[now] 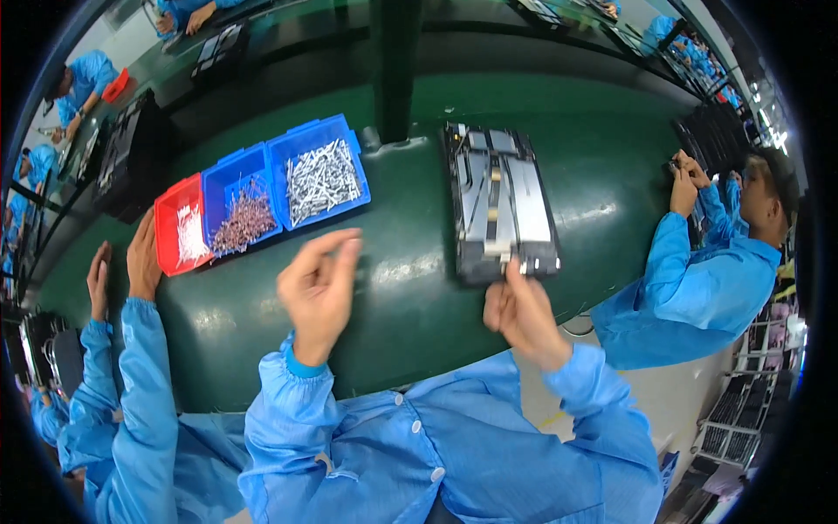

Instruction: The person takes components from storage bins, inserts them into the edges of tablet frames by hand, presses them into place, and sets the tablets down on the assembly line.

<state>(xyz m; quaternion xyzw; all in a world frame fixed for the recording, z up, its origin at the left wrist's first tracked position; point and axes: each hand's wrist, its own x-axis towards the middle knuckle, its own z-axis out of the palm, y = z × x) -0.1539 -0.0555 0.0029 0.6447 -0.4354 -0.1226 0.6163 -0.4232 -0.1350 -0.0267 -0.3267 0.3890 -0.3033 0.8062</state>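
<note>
An opened tablet (528, 210), its inside up with silver battery packs, dark cables and a gold-brown ribbon strip, lies on the green table right of centre. At its near edge is my right hand (528, 319), slightly blurred. The thumb lies over that edge and the other fingers curl just below it. Left of the tablet, my left hand (316, 293) is raised over the table with thumb and forefinger brought together. Anything between those fingertips is too small to make out. Beyond it stands a blue bin (362, 188) full of small white-and-grey pieces.
Next to that bin are a second blue bin (209, 196) of reddish-brown pieces and a red bin (164, 236) of white ones. A co-worker's hand (144, 258) rests by the red bin. Another co-worker (716, 271) sits at right. A green post (394, 79) rises behind.
</note>
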